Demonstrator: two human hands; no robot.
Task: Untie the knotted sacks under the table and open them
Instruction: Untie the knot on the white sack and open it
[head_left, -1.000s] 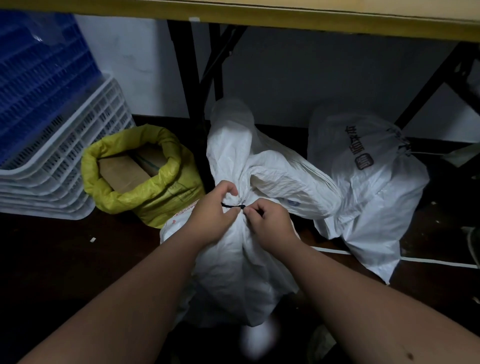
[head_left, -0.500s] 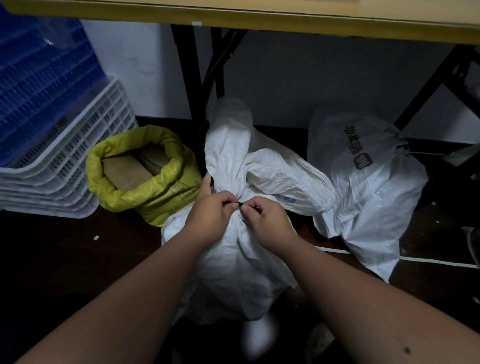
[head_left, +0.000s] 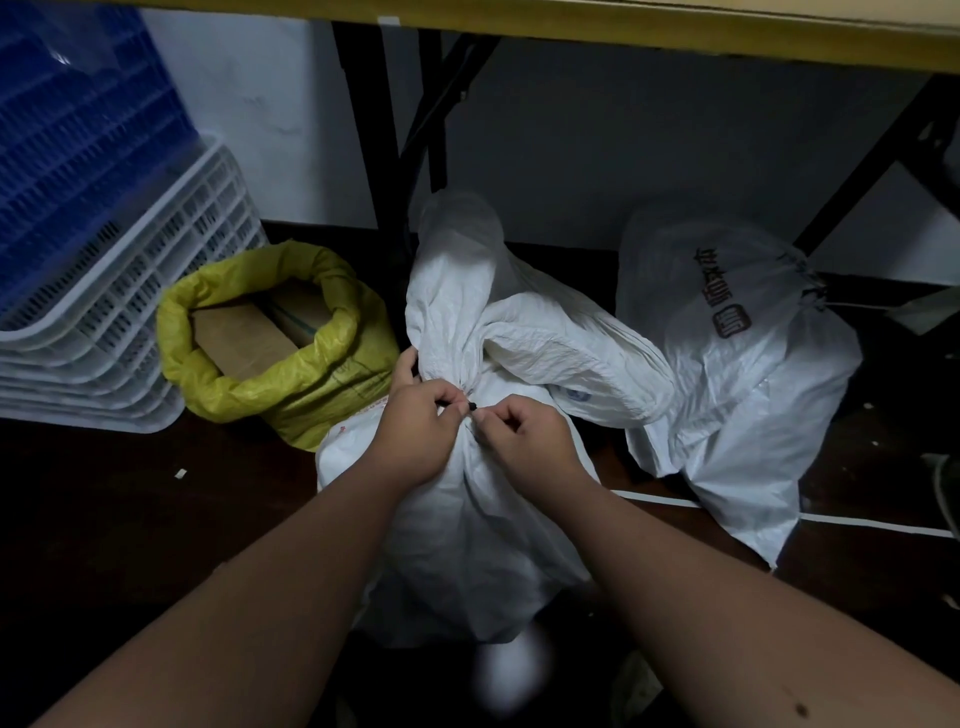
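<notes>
A white woven sack (head_left: 467, 519) stands on the dark floor under the table, its neck gathered and bound by a thin black tie (head_left: 470, 405). My left hand (head_left: 415, 431) pinches the tie from the left, with one finger up against the bunched neck. My right hand (head_left: 524, 441) pinches the tie's knot from the right. A second white sack (head_left: 737, 364) with dark print lies to the right, its neck tied with string. A yellow sack (head_left: 332, 384) at the left stands open with its rim rolled down.
Brown cardboard boxes (head_left: 244, 338) fill the yellow sack. White crates (head_left: 119, 322) and blue crates (head_left: 67, 145) are stacked at the left. Black table legs (head_left: 363, 135) stand behind the sacks, the yellow table edge (head_left: 623, 36) above. A white cord (head_left: 872, 525) runs along the floor at the right.
Both hands have stayed at the tie on the sack's neck, working it with small finger shifts. My left index finger has lifted up against the bunched neck.
</notes>
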